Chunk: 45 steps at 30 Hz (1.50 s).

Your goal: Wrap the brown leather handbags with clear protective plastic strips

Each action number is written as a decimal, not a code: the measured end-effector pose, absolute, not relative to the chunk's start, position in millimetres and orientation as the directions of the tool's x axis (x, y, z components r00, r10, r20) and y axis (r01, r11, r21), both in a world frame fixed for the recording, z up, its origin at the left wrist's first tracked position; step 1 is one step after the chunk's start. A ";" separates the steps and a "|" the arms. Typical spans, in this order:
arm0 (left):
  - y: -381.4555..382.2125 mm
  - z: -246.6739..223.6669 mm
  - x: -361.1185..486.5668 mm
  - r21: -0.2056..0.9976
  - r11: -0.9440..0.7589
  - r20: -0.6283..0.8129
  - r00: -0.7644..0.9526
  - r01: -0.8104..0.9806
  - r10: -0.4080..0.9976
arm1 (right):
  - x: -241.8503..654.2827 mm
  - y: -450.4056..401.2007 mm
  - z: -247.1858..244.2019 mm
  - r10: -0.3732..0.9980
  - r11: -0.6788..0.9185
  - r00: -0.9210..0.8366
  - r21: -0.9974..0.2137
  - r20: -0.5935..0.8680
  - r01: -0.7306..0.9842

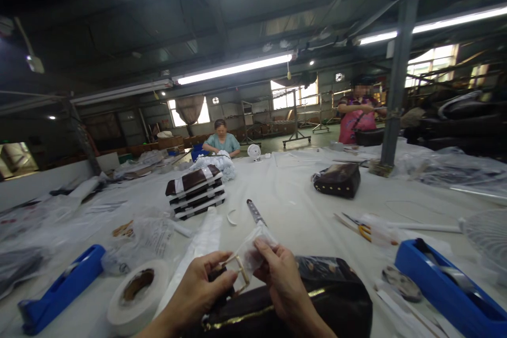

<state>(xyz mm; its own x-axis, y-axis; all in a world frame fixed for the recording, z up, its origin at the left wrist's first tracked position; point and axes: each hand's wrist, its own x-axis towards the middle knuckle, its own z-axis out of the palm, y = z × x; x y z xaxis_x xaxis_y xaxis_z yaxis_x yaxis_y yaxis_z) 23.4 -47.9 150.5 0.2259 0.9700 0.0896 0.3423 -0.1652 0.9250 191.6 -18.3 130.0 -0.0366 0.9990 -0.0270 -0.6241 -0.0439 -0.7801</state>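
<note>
In front of me lies a dark brown bag (340,296) with a gold zipper and clear film on part of it. My left hand (212,280) grips a gold-coloured buckle (241,274) on a dark strap, thumb and fingers closed on it. Thin white wrapping (253,245) is pinched between the thumb and fingers of my right hand (279,272), just beside the buckle. Out of the far side of the wrapping sticks a dark strap end (255,211) with a row of holes. The wrapping hides the strap's middle.
Blue tape dispensers (63,288) (447,285) stand at both sides. A white tape roll (138,296) sits left, yellow-handled scissors (362,228) right. Beyond are a stack of wrapped brown pieces (196,190) and a studded brown bag (338,179). Two people (222,140) (358,116) work farther back.
</note>
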 end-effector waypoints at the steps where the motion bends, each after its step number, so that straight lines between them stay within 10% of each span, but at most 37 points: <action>1: -48.4 150.5 23.3 0.927 -0.169 0.093 0.231 0.335 0.969 | 191.0 -18.2 129.8 0.999 -0.042 -0.045 -0.784 -0.018 -0.619; 29: -52.1 136.1 51.0 0.924 -0.369 0.381 -0.191 0.099 0.905 | 174.9 -38.2 131.5 0.945 0.151 -0.234 -0.937 0.231 -0.314; 37: -62.9 154.7 9.9 0.856 -0.401 0.296 0.328 0.327 0.897 | 182.6 -31.5 130.1 0.951 0.142 -0.223 -0.942 0.216 -0.305; 45: -64.7 145.3 -1.3 0.856 -0.404 0.291 0.345 0.322 0.892 | 180.4 -40.1 139.9 0.929 0.152 -0.284 -0.944 0.238 -0.294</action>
<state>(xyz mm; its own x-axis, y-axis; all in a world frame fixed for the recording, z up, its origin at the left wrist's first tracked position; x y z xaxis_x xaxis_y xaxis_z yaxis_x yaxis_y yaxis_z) -1.3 -64.7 145.3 0.3449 0.8923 0.2914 0.3225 -0.4042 0.8559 180.4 -40.1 139.9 -0.2841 0.9288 0.2379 -0.2938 0.1519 -0.9437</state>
